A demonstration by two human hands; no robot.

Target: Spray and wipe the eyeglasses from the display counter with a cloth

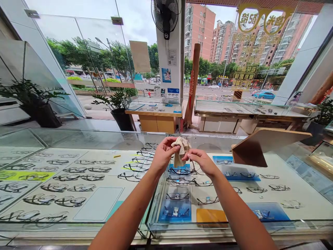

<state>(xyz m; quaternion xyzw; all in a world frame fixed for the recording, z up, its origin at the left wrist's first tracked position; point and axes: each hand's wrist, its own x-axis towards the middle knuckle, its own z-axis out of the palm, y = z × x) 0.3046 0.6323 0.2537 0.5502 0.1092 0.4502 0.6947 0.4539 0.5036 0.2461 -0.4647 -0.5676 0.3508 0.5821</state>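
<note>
A crumpled cream cloth [179, 160] is bunched in my left hand [164, 152], its thumb and fingers closed on it above the glass counter. Part of the cloth wraps around a thin-rimmed pair of eyeglasses [186, 150], which is mostly covered. My right hand [199, 159] pinches the glasses' thin frame at the cloth's right side. Below both hands, rows of eyeglasses [177, 196] lie inside the display case, some on blue panels.
A glass counter [104, 189] full of eyeglasses spans the front. On its right stands a tilted brown board [270, 139], likely a mirror's back. Beyond are another display counter [221, 111], potted plants [122, 111], a wooden post [193, 76] and a wall fan [165, 15].
</note>
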